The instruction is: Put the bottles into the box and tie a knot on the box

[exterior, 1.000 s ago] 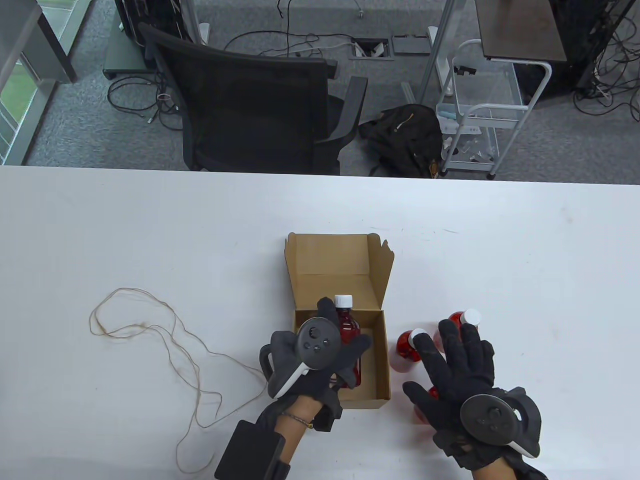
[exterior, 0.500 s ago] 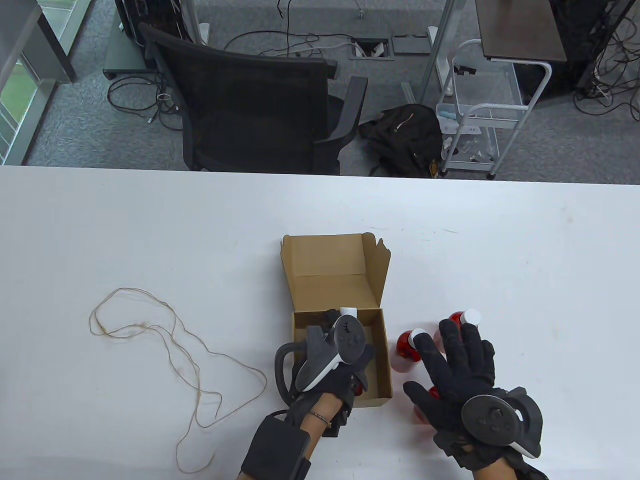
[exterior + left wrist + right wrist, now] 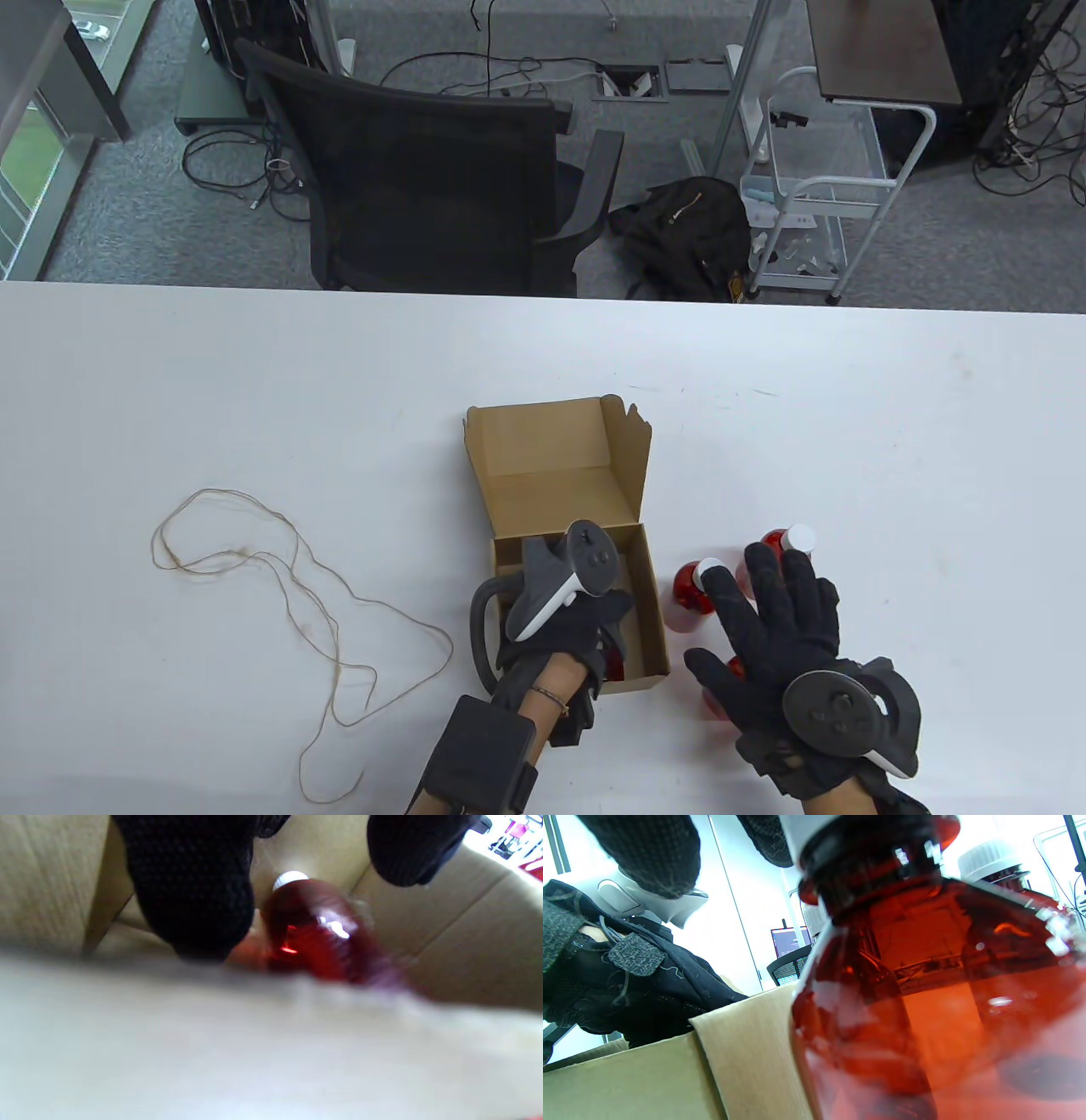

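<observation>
1. Box (image 3: pixel 649 607): open cardboard, lid flaps upright at the far side, standing on the table (image 3: pixel 254 382). We judge it light; it could slide or tip if the left hand drags on a wall on its way out.

2. Bottle in box (image 3: pixel 314 929): red, white cap, lying on the floor of the box under the glove. We judge it may roll and take up room the others need.

3. Left hand (image 3: pixel 564 624): reaches down into the box. The wrist view shows two fingertips apart with the bottle lying between and below them; we cannot tell whether they grip it or have let go.

4. Right hand (image 3: pixel 780 628): fingers straight and spread, laid over the bottles outside.

5. Bottles outside (image 3: pixel 700 586): at least three, upright, clustered just right of the box. We judge a careless sweep of the flat hand could topple them or roll them away.

6. String (image 3: pixel 280 594): loose loops, well left of the box, untouched. Risk: we could snag it with a sleeve.
</observation>
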A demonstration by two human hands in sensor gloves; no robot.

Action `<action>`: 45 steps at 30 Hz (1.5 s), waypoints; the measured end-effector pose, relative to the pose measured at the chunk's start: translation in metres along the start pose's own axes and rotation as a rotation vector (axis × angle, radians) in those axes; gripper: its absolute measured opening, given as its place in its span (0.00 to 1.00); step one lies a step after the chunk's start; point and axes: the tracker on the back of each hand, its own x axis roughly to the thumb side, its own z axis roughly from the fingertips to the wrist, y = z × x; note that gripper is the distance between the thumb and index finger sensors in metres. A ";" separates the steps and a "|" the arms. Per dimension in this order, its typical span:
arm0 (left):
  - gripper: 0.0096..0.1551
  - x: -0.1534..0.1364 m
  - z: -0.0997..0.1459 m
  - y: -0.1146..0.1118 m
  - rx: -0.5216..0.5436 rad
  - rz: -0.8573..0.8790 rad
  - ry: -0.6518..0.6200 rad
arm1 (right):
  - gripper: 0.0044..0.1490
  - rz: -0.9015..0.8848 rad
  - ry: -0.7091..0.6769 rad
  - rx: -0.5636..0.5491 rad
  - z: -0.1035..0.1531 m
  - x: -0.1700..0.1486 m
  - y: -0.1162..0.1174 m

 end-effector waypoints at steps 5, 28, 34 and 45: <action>0.62 -0.004 0.015 0.016 0.072 0.074 -0.068 | 0.51 0.001 0.001 0.006 -0.001 0.000 0.001; 0.61 -0.143 0.072 0.039 0.682 -0.286 -0.161 | 0.53 0.037 -0.043 -0.043 0.003 0.013 -0.006; 0.61 -0.159 0.054 0.018 0.578 -0.296 -0.187 | 0.56 -0.168 0.010 -0.119 0.004 -0.012 -0.015; 0.60 -0.177 0.051 0.015 0.527 -0.288 -0.147 | 0.56 -0.479 0.099 0.116 0.010 -0.063 -0.021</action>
